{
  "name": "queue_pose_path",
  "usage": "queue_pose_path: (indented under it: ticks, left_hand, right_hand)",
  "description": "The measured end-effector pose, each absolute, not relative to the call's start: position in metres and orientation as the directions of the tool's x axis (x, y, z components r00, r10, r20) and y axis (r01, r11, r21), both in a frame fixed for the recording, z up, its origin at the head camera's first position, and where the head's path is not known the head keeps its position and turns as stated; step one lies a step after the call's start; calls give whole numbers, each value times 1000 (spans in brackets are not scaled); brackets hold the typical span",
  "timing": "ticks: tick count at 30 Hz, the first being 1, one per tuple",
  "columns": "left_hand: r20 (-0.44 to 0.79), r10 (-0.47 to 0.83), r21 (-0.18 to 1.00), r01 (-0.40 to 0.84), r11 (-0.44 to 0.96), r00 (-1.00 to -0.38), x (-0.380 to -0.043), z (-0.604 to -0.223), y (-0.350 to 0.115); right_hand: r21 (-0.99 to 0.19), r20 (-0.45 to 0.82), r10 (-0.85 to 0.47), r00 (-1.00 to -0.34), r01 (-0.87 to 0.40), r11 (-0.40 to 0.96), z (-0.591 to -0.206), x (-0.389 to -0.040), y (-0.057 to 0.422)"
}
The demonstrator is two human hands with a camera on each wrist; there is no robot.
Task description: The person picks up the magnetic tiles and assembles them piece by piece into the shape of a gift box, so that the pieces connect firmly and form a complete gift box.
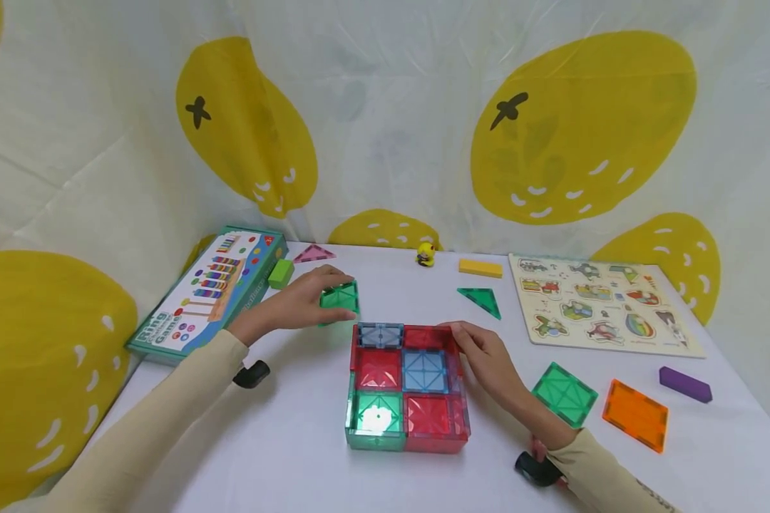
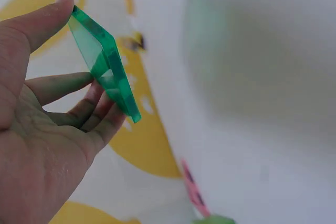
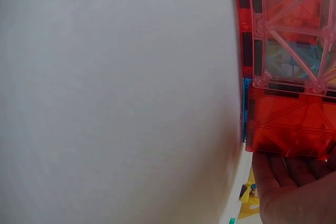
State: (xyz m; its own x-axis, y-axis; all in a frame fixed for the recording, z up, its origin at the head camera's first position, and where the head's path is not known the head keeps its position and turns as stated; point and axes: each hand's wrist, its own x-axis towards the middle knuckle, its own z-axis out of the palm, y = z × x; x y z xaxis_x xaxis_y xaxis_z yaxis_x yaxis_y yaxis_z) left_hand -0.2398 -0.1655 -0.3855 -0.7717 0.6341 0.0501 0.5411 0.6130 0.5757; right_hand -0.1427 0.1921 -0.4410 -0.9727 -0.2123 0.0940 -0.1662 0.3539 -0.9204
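Note:
In the head view a low open box of magnetic tiles (image 1: 380,370) stands on the table, with red, green and blue tiles in its floor and walls. My left hand (image 1: 308,299) is behind and left of the box, pinching a green square magnetic tile (image 1: 340,301). The left wrist view shows this green tile (image 2: 107,59) tilted, its edges between thumb and fingertips. My right hand (image 1: 490,360) grips the box's back right corner. Its fingers (image 3: 286,174) wrap behind the red wall tile (image 3: 294,124) in the right wrist view, next to a pink lattice tile (image 3: 291,51).
A toy box (image 1: 212,292) lies left, with a green block (image 1: 281,273) beside it. Further back are a pink triangle (image 1: 314,253), a yellow figure (image 1: 425,254), a yellow block (image 1: 480,268) and a green triangle (image 1: 483,301). Rightward lie a puzzle board (image 1: 597,303), green tile (image 1: 566,394), orange tile (image 1: 635,415) and purple block (image 1: 685,384).

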Motion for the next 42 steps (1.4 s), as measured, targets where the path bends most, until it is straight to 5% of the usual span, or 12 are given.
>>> queue_pose_path:
  ticks: [8, 17, 27, 35, 42]
  left_hand:
    - [24, 692, 576, 576, 580, -722, -202, -361, -136]
    - [62, 801, 454, 731, 509, -595, -180, -361, -113]
    - [55, 831, 342, 792, 506, -554, -169, -364, -96]
    - [89, 809, 333, 783, 526, -581, -161, -369, -91]
    - [106, 736, 514, 671, 535, -668, -165, -380, -99]
  right_hand:
    - [-926, 87, -208, -974, -156, 344, -438, -142, 191]
    - [-930, 86, -213, -973, -155, 334, -438, -142, 191]
    - [-919, 95, -213, -972, -168, 357, -441, -143, 192]
    - [-921, 94, -218, -972, -168, 351, -440, -142, 193]
    - [-926, 86, -214, -973, -157, 342, -440, -141, 192]
